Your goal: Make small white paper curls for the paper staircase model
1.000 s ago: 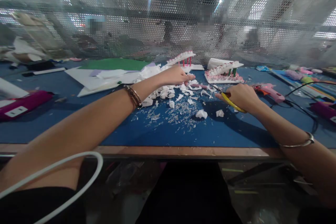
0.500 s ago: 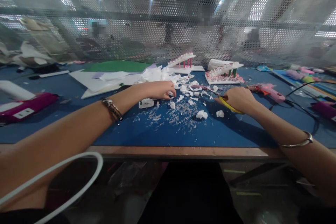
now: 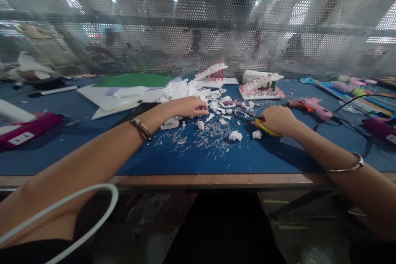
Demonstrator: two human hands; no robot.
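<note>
My left hand (image 3: pixel 196 107) hovers palm down at the edge of a heap of torn white paper scraps (image 3: pixel 177 90). Its fingers are loosely bent and apart from the thumb side, and I see nothing held in them. My right hand (image 3: pixel 275 119) is closed around the yellow handles of a pair of scissors (image 3: pixel 247 113), whose dark blades point left toward the scraps. Crumpled white bits (image 3: pixel 235 135) and fine shreds (image 3: pixel 207 140) lie on the blue mat between the hands. Beyond them stand two small white slanted models, one on pink posts (image 3: pixel 216 75), the other on green posts (image 3: pixel 262 86).
A pink glue gun (image 3: pixel 315 107) with a black cable lies right of my right hand. Green sheet (image 3: pixel 136 79) and white sheets (image 3: pixel 108 101) are stacked at the back left. A purple-and-white device (image 3: pixel 34 130) sits far left. A perforated metal screen (image 3: pixel 185 45) borders the table's back.
My left hand has shifted slightly right over the scraps, with its fingers straighter. The right hand keeps the scissors in nearly the same place. The view has turned a little.
</note>
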